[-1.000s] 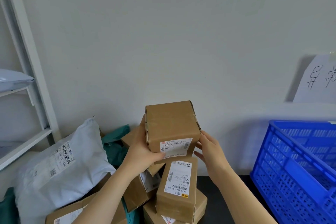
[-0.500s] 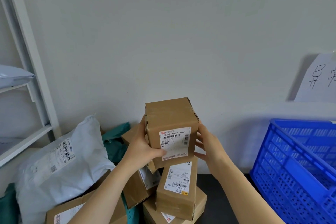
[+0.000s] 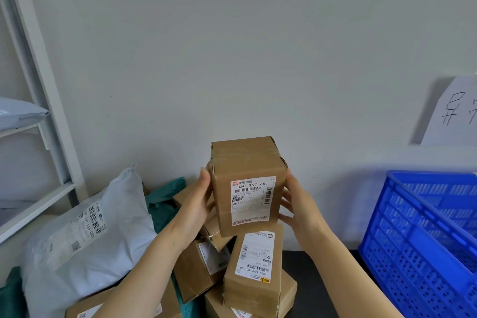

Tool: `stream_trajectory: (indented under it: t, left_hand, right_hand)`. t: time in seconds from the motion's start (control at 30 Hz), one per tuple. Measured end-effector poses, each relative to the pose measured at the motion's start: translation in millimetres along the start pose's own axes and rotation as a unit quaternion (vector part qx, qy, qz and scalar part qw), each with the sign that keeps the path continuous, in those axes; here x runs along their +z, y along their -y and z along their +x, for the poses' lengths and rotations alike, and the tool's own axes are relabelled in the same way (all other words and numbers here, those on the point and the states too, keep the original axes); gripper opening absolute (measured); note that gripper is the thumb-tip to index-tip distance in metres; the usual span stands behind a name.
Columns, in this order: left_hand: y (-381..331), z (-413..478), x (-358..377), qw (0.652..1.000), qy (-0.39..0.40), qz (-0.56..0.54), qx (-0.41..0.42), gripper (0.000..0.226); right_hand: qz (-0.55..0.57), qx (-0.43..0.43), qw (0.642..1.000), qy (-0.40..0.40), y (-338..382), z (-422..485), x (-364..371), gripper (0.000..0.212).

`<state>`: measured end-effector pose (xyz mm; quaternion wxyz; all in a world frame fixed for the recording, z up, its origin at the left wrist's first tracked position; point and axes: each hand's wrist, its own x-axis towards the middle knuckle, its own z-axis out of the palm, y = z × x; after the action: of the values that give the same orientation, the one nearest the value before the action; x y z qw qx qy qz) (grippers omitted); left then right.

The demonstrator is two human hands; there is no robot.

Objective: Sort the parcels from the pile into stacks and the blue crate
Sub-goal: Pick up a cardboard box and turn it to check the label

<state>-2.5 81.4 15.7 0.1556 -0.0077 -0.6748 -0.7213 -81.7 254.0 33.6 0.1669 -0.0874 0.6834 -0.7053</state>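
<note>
Brown box [image 3: 247, 186]: upright, label facing the camera, held in the air just above the pile.
Left hand [image 3: 198, 204]: fingers [image 3: 205, 178] wrapped on the box's left side.
Right hand [image 3: 296, 205]: fingers curled on its right side, so both hands clasp the box.
Pile [image 3: 254, 268]: taped brown parcels under the box, with a grey mailer bag [image 3: 85, 235] to their left, on a dark surface [image 3: 312, 281].
Blue crate [image 3: 418, 245]: at the right, apart from both hands.

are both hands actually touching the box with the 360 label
Touching. The head view shows the left hand and right hand gripping opposite sides of the box, with no gap.
</note>
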Motion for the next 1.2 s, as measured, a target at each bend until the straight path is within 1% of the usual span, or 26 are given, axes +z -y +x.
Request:
stream_trajectory:
  t: [0.07, 0.13, 0.2, 0.3, 0.47, 0.53, 0.67, 0.8, 0.83, 0.93, 1.07, 1.1, 1.2]
  left_hand:
    - [-3, -1, 2, 0.999, -0.011, -0.047, -0.007, 0.084]
    - [-7, 0, 5, 0.997, -0.023, -0.067, -0.017, 0.075]
    - [-8, 2, 8, 0.996, -0.033, -0.075, -0.028, 0.07]
    - [-10, 2, 8, 0.992, -0.037, -0.1, -0.061, 0.069]
    - [-12, -2, 8, 0.986, -0.032, -0.131, -0.095, 0.049]
    - [-11, -3, 7, 0.986, -0.04, -0.134, -0.094, 0.049]
    - [-10, -5, 6, 0.986, -0.059, -0.126, -0.087, 0.044]
    - [-9, -7, 7, 0.99, -0.054, -0.109, -0.076, 0.047]
    - [-8, -7, 7, 0.99, -0.055, -0.106, -0.069, 0.048]
    - [-6, -7, 10, 0.991, -0.066, -0.106, -0.05, 0.051]
    - [-4, -7, 15, 0.989, -0.09, -0.111, -0.041, 0.052]
    - [-4, -7, 16, 0.988, -0.094, -0.113, -0.038, 0.051]
    - [-5, -8, 16, 0.99, -0.093, -0.1, -0.019, 0.05]
  right_hand:
    - [0.009, -0.007, 1.0, 0.004, -2, 1, 0, 0.049]
    - [0.017, -0.017, 1.0, 0.008, -5, 2, 1, 0.044]
    - [0.029, -0.019, 0.999, 0.012, -6, 1, 2, 0.041]
    - [0.032, -0.018, 0.999, 0.016, -8, 1, 2, 0.043]
    - [0.02, 0.012, 0.999, 0.029, -4, -2, 1, 0.044]
    - [0.02, 0.027, 0.999, 0.035, -2, -2, 0, 0.044]
    - [0.047, 0.059, 0.997, 0.035, -1, -2, 0, 0.051]
    - [0.091, 0.07, 0.992, 0.054, 1, -4, -2, 0.04]
    - [0.095, 0.072, 0.991, 0.06, 2, -4, -3, 0.04]
    - [0.11, 0.082, 0.988, 0.065, 3, -5, -3, 0.048]
    - [0.101, 0.099, 0.989, 0.052, 5, -4, -1, 0.076]
    - [0.093, 0.101, 0.989, 0.049, 6, -4, -1, 0.078]
    - [0.091, 0.109, 0.989, 0.039, 7, -3, -4, 0.072]
